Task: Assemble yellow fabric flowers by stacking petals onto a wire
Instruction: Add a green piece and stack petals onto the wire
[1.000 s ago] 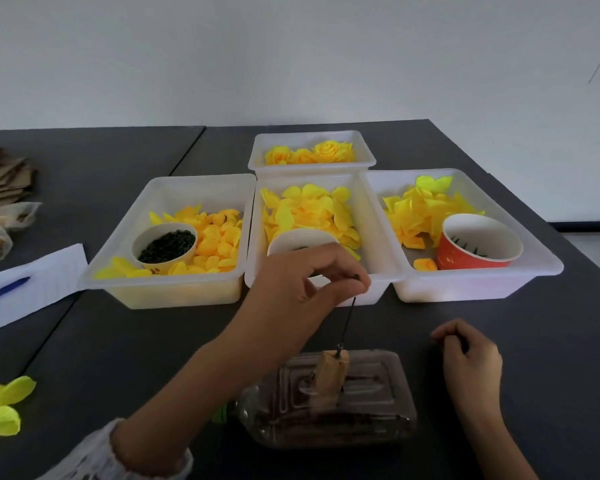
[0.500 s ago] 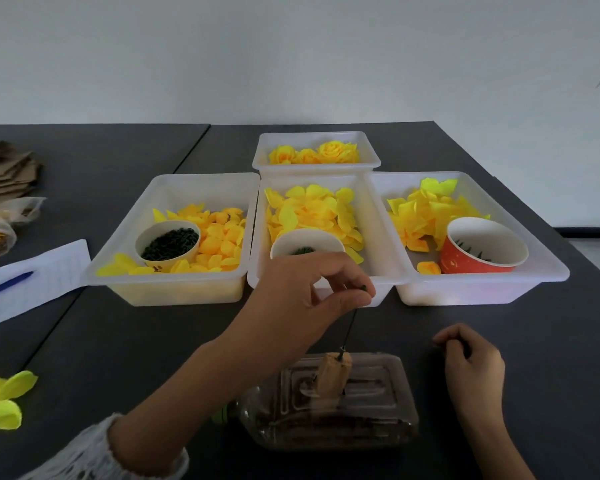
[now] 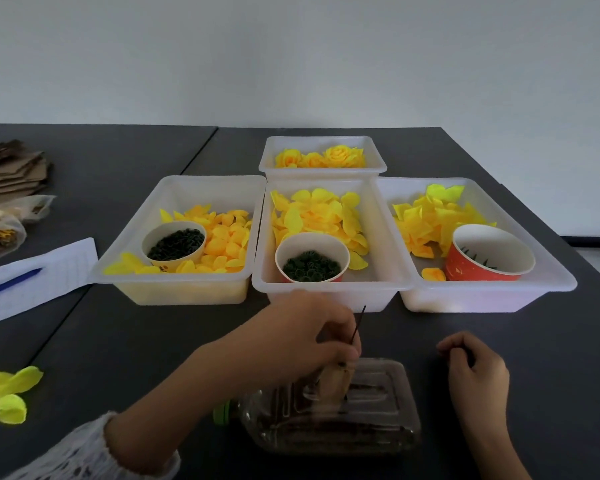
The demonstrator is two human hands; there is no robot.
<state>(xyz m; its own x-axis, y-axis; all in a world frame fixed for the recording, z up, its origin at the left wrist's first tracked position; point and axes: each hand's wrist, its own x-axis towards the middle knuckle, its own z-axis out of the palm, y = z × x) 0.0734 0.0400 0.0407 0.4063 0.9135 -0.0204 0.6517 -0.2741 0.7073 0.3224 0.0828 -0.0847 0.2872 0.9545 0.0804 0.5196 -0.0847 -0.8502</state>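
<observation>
- Wire (image 3: 358,325): a thin dark rod, pinched low down by the fingertips of the left hand (image 3: 312,336), with its bare top rising just beyond and to the right of the knuckles.
- Long axis: close to upright, tilted slightly to the right at the tip; no petal was threaded on it.
- Foot of the wire: directly beneath the left hand, at a tan block (image 3: 335,379) fixed on a clear plastic bottle (image 3: 329,417) lying on its side. Whether the wire was seated in the block could not be told.
- Right hand (image 3: 473,375): resting on the table to the right of the wire, well apart, fingers curled loosely; nothing was visibly held.
- Judgement: the left hand was the nearer hand by far and steadied the wire, so the right hand was the free one for fetching a petal.
- Petal supply: the middle tray (image 3: 381,244), just beyond the left hand, held yellow petals (image 3: 317,214) and a paper cup (image 3: 311,257) of dark green pieces.
- Writing: no brand, label or text was legible on any item.
</observation>
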